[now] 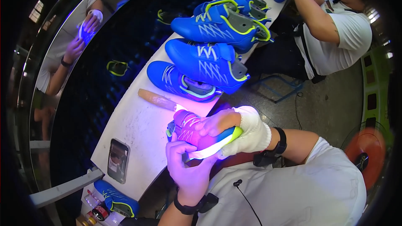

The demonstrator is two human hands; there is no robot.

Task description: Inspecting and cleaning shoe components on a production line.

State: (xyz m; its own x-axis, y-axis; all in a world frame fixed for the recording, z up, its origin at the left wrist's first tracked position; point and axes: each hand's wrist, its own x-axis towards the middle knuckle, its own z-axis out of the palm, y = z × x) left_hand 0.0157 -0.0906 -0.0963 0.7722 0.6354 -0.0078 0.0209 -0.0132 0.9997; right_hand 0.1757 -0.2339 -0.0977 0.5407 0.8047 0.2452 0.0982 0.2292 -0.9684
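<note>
A sneaker (pixel 193 140) with a pale sole is between my two hands, close to the front of the table, lit pink and purple by a bright light. My left hand (pixel 189 171) has its fingers closed on the sole edge at the near side. My right hand (pixel 228 127), in a white fingerless knit glove, wraps over the shoe's upper and its yellow-green sole end. Just beyond the shoe, a tan-handled tool (pixel 157 100) lies on the table, its end by the shoe lost in glare.
Several blue lace-up shoes (pixel 205 60) are piled on the long white table (pixel 125 121). A phone (pixel 119 160) lies at the left. Lower down is another blue shoe (pixel 115 196). A co-worker (pixel 335 29) sits at the far right; an orange round fan (pixel 365 157) stands behind me.
</note>
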